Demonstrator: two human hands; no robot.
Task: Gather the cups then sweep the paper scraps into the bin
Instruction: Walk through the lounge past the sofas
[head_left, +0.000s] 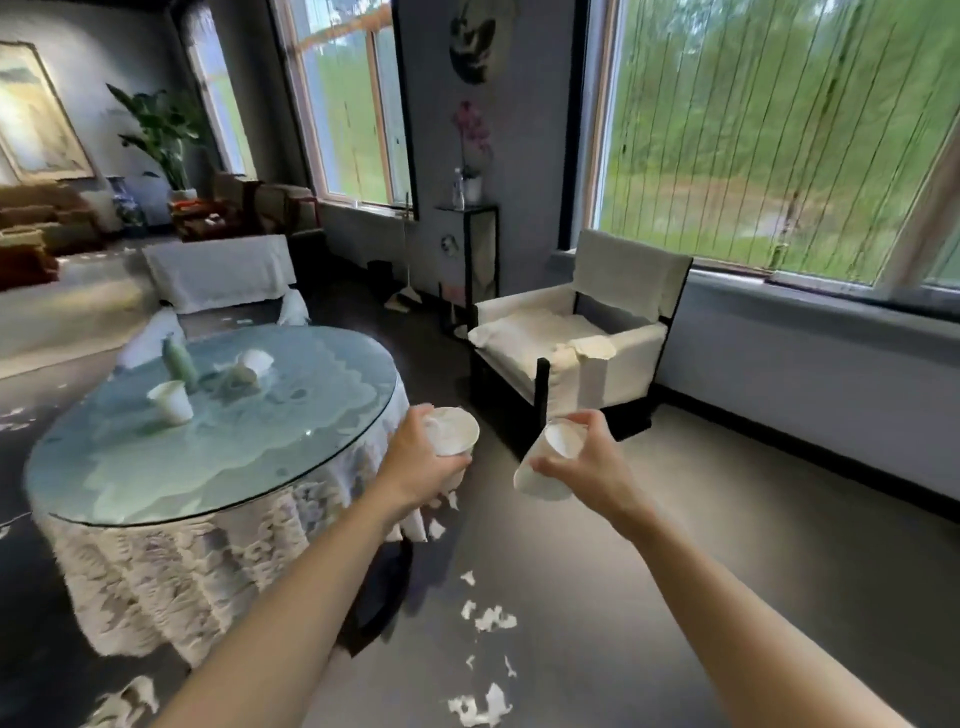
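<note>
Left grip (423, 460) clasps an upright paper cup (453, 435), right grip (584, 465) a tilted cup (545, 473), both in the air beside the table (218, 483), which carries more cups (171, 402); probably light, thin-walled and crushable, so hold mid-wall, gently.
</note>
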